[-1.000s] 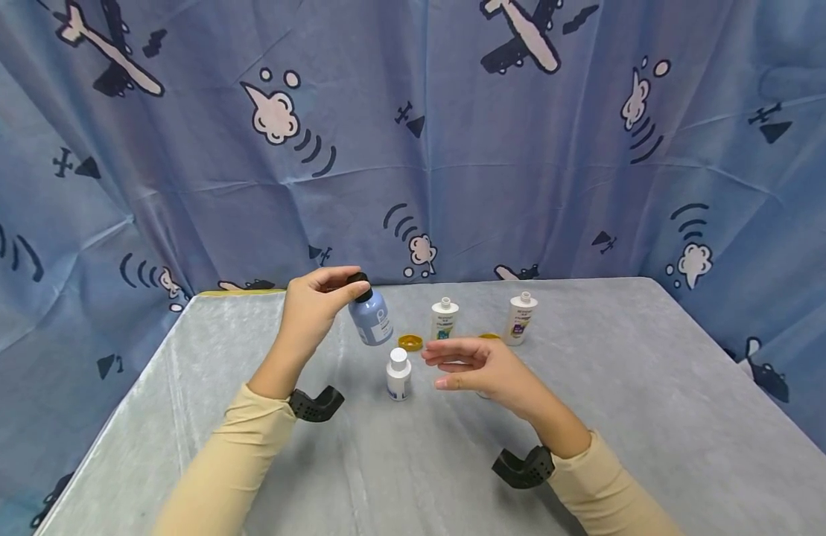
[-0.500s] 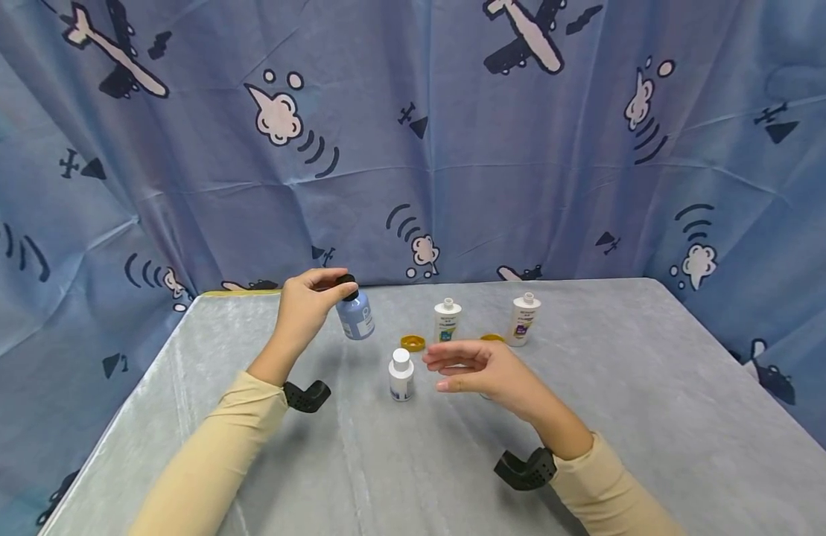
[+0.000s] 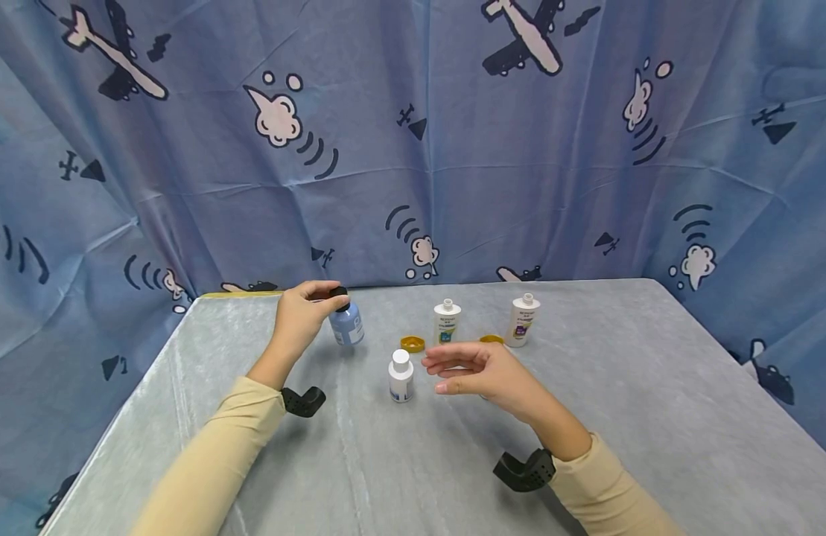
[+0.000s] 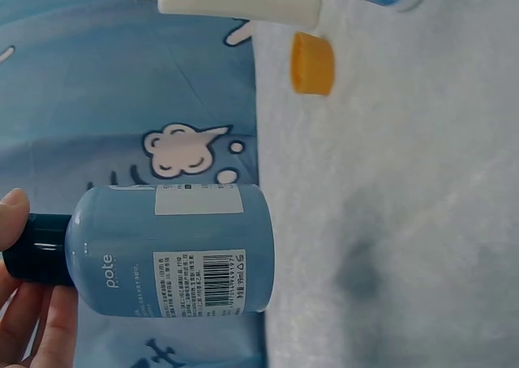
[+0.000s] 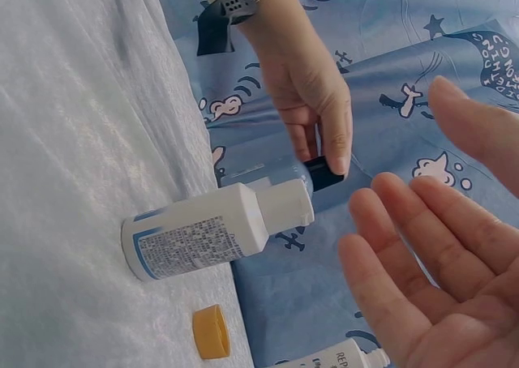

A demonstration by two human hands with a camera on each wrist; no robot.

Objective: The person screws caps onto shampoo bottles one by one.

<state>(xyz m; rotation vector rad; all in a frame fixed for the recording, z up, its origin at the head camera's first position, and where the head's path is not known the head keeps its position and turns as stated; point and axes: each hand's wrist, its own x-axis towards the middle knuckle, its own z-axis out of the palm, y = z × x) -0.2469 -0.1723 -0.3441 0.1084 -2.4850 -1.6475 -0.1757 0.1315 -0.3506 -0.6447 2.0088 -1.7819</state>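
Observation:
My left hand (image 3: 304, 318) pinches a blue bottle (image 3: 348, 326) by its black cap (image 4: 36, 249). The bottle hangs upright over the left part of the table, its barcode label facing the left wrist camera. My right hand (image 3: 486, 374) hovers with relaxed fingers and thumb apart, holding nothing. Just left of its fingertips stands a small white bottle (image 3: 401, 381) with a white cap, seen close up in the right wrist view. An orange cap-like ring (image 3: 413, 344) lies behind that bottle.
Two white bottles without caps, one with a teal label (image 3: 446, 327) and one with a purple label (image 3: 523, 321), stand farther back. A second orange piece (image 3: 491, 339) shows behind my right hand, which partly hides a whitish thing. A patterned curtain (image 3: 359, 149) hangs behind the grey-covered table (image 3: 620, 387).
My left hand has carried the blue bottle leftward, then lowered it toward the table. The right hand has stayed nearly still.

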